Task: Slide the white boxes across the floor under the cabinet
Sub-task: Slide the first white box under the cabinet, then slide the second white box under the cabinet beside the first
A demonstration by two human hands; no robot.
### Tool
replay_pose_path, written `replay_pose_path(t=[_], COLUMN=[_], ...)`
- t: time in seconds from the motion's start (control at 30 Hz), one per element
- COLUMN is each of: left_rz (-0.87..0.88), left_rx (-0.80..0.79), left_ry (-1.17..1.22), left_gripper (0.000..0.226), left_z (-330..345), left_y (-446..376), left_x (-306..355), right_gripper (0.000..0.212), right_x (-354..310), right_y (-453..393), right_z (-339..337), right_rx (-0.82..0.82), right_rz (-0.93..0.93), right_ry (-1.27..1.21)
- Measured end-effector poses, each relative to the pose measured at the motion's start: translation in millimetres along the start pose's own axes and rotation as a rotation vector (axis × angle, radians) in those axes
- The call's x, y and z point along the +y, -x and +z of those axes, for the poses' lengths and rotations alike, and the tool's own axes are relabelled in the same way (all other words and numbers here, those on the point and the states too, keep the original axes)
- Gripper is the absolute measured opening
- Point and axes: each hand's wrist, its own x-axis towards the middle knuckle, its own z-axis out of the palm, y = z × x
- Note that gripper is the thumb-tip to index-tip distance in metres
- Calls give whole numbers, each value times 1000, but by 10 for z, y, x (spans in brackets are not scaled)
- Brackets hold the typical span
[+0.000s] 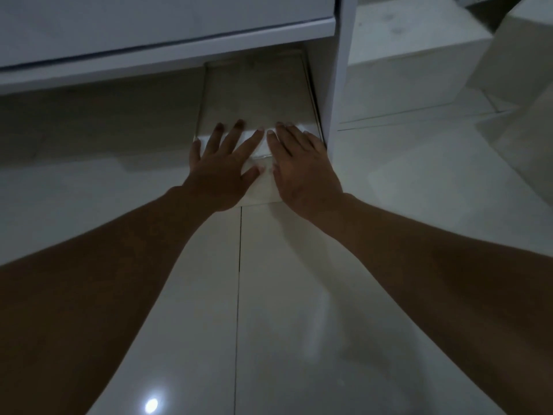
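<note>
Two hands (221, 172) (302, 172) flat, box (254, 94), floor (299, 280) (glossy)

Glossy pale floor tiles (299, 295) fill the lower view, split by a dark grout line (238, 280) running toward the camera. A small bright light reflection (151, 405) sits on the tile near the bottom edge. At the upper right, a pale boxy block (413, 55) stands on the floor, with 1 more grout line (419, 116) crossing in front of it.
</note>
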Motion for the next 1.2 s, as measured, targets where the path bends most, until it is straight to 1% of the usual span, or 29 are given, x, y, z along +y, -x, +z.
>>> replay_pose_path(t=[0.07, 0.2, 0.23, 0.27, 0.3, 0.37, 0.43, 0.5, 0.67, 0.77, 0.9, 1.07, 1.2], left_rz=[-35, -184, -189, -170, -124, -40, -12, 19, 104, 133, 192, 228, 196], left_rx=[-42, -141, -118, -49, 64, 252, 334, 351, 361, 367, 388, 441, 455], left_ry=[9, 25, 37, 64, 99, 154, 194, 231, 298, 347, 384, 422, 449], left_gripper=[65, 66, 66, 65, 64, 60, 56, 52, 49, 49, 48, 47, 47], left_z=[-42, -163, -173, -167, -137, -85, -55, -54, -247, -509, -1045, -1653, -1752], left_y=[10, 103, 167, 254, 370, 577, 707, 776, 871, 910, 939, 721, 500], left_x=[50, 314, 389, 457, 547, 695, 837, 991, 1343, 1573, 1858, 2368, 2953], right_gripper=[55, 60, 59, 57, 54, 48, 44, 43, 46, 46, 47, 44, 42], right_x=[-11, -29, -29, -24, -4, 52, 127, 196, 288, 358, 539, 1007, 1604], right_y=[-11, 63, 138, 233, 386, 695, 955, 1164, 1480, 1616, 1744, 1836, 1922], right_z=[-16, -130, -168, -210, -263, -336, -399, -474, -853, -1278, -1957, -2546, -2772], right_rx=[-27, -84, -92, -89, -67, 30, 113, 146, 163, 169, 178, 246, 289], right_rz=[10, 22, 12, -3, -6, 30, 92, 174, 336, 379, 461, 508, 507], right_ry=[9, 6, -24, -64, -101, -164, -172, -169, -131, -73, -8, 10, 16])
